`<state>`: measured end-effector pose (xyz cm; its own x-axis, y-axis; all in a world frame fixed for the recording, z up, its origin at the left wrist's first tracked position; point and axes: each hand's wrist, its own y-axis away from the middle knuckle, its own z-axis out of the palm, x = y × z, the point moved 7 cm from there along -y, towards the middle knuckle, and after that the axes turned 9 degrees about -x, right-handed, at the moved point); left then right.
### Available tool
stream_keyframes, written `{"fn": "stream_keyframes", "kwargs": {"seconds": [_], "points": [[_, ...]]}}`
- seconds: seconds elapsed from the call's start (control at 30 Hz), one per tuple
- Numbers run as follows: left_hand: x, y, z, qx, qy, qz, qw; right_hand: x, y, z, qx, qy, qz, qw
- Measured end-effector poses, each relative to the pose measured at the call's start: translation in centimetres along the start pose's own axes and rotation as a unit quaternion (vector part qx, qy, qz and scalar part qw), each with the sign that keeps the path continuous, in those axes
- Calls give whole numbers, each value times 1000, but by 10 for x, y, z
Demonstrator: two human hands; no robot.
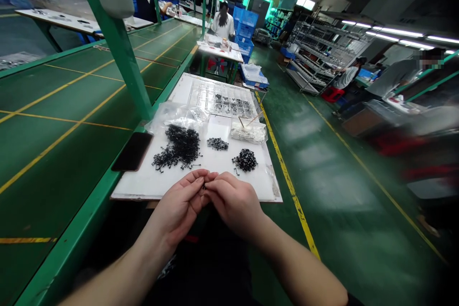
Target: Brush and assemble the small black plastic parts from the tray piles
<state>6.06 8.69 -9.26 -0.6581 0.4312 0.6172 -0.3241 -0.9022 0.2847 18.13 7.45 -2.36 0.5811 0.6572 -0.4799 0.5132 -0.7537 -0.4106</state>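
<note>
My left hand point(181, 203) and my right hand point(234, 201) meet fingertip to fingertip just over the near edge of a white board point(150, 182). Both are pinched shut on a tiny black part point(204, 185) between them. On the board lie a big heap of black pin-like parts point(178, 148), a small pile of black bits point(217, 143) and a pile of black rings point(245, 159). Behind these sit a white block of small parts point(248, 132) and a clear compartment tray point(220, 99) partly filled with black pieces.
A dark phone point(132, 151) lies left of the board on the green bench point(60, 119). A green post point(120, 43) rises behind it, with a clear plastic bag point(175, 114) beside it. Other people work at benches further back; a yellow-lined green aisle point(322, 162) runs to the right.
</note>
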Motion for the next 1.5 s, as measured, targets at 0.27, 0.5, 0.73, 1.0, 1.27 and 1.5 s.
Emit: {"fn": "stream_keyframes", "kwargs": {"seconds": [0.27,0.5,0.73,1.0,1.27,1.5], "points": [[23,10,-6,-43,-161,25,986,-4,-4,-45,27,-142,-15,989],[42,19,31,-141,-427,69,890,-15,-5,-48,44,-164,-42,985],[41,25,35,-205,-439,38,874,-25,-2,-57,32,-174,-122,977],[48,33,48,-254,-494,90,827,-18,-5,-63,22,-202,-110,973],[58,47,52,-219,-520,120,816,-19,-2,-83,64,-216,-64,972],[60,51,63,-220,-517,156,812,-32,-8,-70,42,-206,-89,974]]}}
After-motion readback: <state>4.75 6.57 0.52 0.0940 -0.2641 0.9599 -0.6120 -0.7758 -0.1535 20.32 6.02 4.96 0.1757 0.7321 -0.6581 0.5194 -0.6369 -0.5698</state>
